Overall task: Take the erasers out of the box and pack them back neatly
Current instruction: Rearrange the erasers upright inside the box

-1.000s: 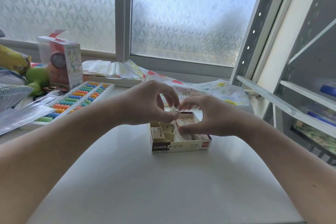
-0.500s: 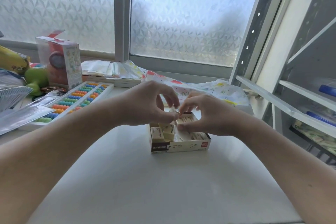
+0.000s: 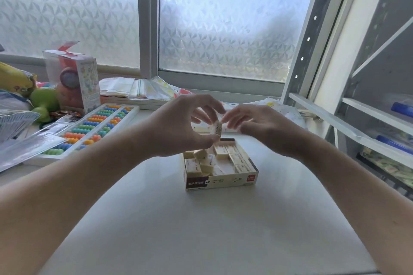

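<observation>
I see the white table [image 3: 201, 230], then the eraser box [image 3: 221, 182] with jumbled erasers [image 3: 201, 163] inside. My left hand [image 3: 178, 127] pinches one eraser [image 3: 216, 128] above the box; my right hand [image 3: 257, 127] hovers beside it, fingers loosely curled, apparently holding nothing. I judge unpacking underway; next, set this eraser on the table.

Two bare forearms, left hand [image 3: 178, 127], right hand [image 3: 263, 127]
</observation>
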{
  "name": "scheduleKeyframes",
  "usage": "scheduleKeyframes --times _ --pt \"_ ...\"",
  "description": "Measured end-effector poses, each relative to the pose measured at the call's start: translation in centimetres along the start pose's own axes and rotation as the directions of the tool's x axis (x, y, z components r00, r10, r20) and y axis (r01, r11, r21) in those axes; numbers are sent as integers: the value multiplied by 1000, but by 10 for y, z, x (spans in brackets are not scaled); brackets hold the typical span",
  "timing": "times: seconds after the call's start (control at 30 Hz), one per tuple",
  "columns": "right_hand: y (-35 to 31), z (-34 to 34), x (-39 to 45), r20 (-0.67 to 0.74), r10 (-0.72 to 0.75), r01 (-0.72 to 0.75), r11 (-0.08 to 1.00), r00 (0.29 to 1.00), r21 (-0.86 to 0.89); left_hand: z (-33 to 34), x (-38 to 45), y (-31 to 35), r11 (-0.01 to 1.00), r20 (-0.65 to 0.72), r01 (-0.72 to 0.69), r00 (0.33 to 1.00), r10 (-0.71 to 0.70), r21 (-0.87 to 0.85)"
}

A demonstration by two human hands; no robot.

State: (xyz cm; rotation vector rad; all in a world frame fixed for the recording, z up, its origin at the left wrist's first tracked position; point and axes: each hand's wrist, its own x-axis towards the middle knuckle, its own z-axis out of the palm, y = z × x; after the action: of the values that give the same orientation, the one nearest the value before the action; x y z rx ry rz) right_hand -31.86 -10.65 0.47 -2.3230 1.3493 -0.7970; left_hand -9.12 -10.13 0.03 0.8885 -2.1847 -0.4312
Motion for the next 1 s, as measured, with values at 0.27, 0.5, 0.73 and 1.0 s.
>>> scheduleKeyframes --times 0.27,0.5,0.73,1.0 --pt "-4 6 1 -8 18 -14 932 1000 362 11 3 4 945 -67 -253 960 272 207" --pt "-5 4 0 -38 82 -59 909 996 412 14 2 1 961 -112 -181 972 207 207" --pt "-1 2 2 4 124 -120 946 992 300 13 1 3 985 -99 -63 992 80 162" --pt "11 1 6 -61 118 -112 990 991 85 16 0 10 983 212 -113 974 81 144"
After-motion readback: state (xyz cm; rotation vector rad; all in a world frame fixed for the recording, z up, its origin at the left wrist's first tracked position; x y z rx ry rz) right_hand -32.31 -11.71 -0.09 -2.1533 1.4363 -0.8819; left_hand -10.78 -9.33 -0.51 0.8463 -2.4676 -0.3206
